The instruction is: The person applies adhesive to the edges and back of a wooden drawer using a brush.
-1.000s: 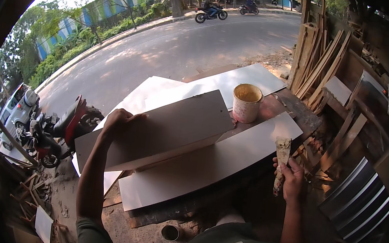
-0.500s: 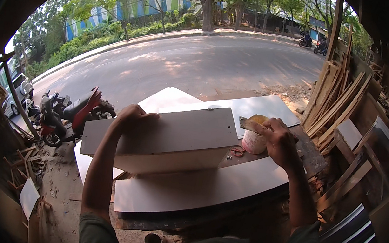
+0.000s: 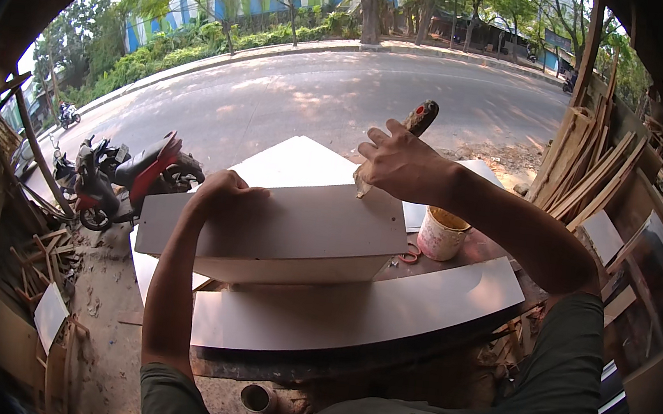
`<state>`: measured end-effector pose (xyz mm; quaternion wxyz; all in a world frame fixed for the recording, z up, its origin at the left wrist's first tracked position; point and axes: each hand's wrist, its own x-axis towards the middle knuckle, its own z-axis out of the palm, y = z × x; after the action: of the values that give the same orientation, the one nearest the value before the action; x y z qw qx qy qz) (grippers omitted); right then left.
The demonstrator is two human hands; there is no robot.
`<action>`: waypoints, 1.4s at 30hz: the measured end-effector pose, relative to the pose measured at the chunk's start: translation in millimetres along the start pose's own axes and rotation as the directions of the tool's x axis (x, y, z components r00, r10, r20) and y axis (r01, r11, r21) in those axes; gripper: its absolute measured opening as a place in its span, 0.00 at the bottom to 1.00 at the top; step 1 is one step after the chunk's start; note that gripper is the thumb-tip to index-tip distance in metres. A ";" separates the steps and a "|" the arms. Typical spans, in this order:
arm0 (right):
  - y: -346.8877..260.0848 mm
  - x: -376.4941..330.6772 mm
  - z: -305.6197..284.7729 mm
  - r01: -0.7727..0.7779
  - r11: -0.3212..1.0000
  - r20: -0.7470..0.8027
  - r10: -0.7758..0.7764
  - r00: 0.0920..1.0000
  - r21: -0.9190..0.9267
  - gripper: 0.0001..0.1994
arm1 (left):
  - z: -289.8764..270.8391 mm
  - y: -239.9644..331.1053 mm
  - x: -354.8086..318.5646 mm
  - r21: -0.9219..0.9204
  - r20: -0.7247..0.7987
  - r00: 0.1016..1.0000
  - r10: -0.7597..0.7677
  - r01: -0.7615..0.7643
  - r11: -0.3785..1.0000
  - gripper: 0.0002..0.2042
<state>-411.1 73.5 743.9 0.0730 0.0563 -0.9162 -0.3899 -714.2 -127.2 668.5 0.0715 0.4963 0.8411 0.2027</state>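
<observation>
A long box of white and grey panels lies before me, its grey upper face tilted toward me. My left hand grips its far edge, thumb along the panel and other fingers partly hidden behind. In my right hand is what looks like a flat brush, its dark handle with a red spot pointing up and away. The brush's pale, caked end touches or hovers at the box's far right edge; I cannot tell which. Right of the box stands a stained white bucket with yellowish residue inside. Red-handled scissors lie beside it.
A long white panel lies in front of the box, another white sheet behind it. An open can stands below the table. Timber offcuts lean at right. A parked motorcycle stands at left, with a road beyond.
My right hand has moved left with the brush, from above the bucket to the box's far right edge. The brush handle now points up. My left hand keeps its hold on the box.
</observation>
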 end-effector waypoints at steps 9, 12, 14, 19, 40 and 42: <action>9.9 -103.2 41.3 -0.289 0.770 -0.020 0.365 0.931 0.569 0.24 | -2.9 -1.5 16.8 -0.032 0.006 0.997 -0.071 0.071 0.997 0.31; -16.6 -97.3 73.3 -0.125 0.431 -0.132 0.519 0.844 0.894 0.25 | -0.3 -6.1 26.7 -0.036 0.016 0.997 -0.072 0.072 0.997 0.31; -40.2 -84.2 97.6 -0.052 0.333 -0.164 0.590 0.790 0.942 0.29 | -0.2 -6.5 31.6 -0.043 0.014 0.997 -0.070 0.070 0.997 0.31; -67.7 -67.7 131.7 0.008 0.325 -0.243 0.688 0.684 0.946 0.30 | -4.3 -15.4 43.5 -0.005 0.023 0.998 -0.063 0.063 0.998 0.31; -51.3 -129.8 128.2 0.064 -0.324 0.199 0.711 0.674 0.944 0.13 | -2.6 -15.4 58.4 -0.036 0.002 0.998 -0.063 0.063 0.997 0.32; -47.9 -108.8 110.3 0.077 -0.607 0.342 0.543 0.767 0.791 0.13 | -4.1 -15.2 52.8 -0.034 -0.009 0.998 -0.059 0.059 0.998 0.32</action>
<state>-321.5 135.8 624.0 0.2614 -0.1082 -0.7037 0.6517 -754.0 -89.1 670.2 0.0817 0.4690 0.8523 0.2168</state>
